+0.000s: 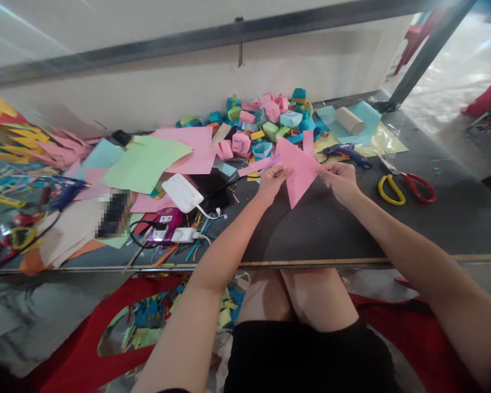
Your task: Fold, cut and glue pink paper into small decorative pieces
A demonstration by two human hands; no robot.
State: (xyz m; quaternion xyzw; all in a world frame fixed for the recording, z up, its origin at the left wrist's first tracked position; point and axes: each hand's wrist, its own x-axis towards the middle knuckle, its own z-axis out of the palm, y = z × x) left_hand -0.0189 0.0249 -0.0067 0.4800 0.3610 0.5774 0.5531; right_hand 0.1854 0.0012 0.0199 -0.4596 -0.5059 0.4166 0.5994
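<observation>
A folded piece of pink paper [298, 173], roughly triangular with one corner pointing down, is held up above the dark tabletop. My left hand [273, 183] pinches its left edge between thumb and fingers. On the opposite side, my right hand [339, 180] grips the right corner the same way. Just behind the paper lies a heap of small folded paper pieces [270, 112] in pink, blue, green and yellow. Scissors [407, 183] with one yellow and one red handle rest to the right of my right hand, near a blue glue gun [347, 154].
A cardboard tube [349, 121] lies on blue paper at the back right. Left of my hands are green paper sheets [147, 161], a white power bank [183, 192], a purple power strip [166, 224] with cables, and a second glue gun [69, 192]. Paper scraps [147, 314] fill the space below the table.
</observation>
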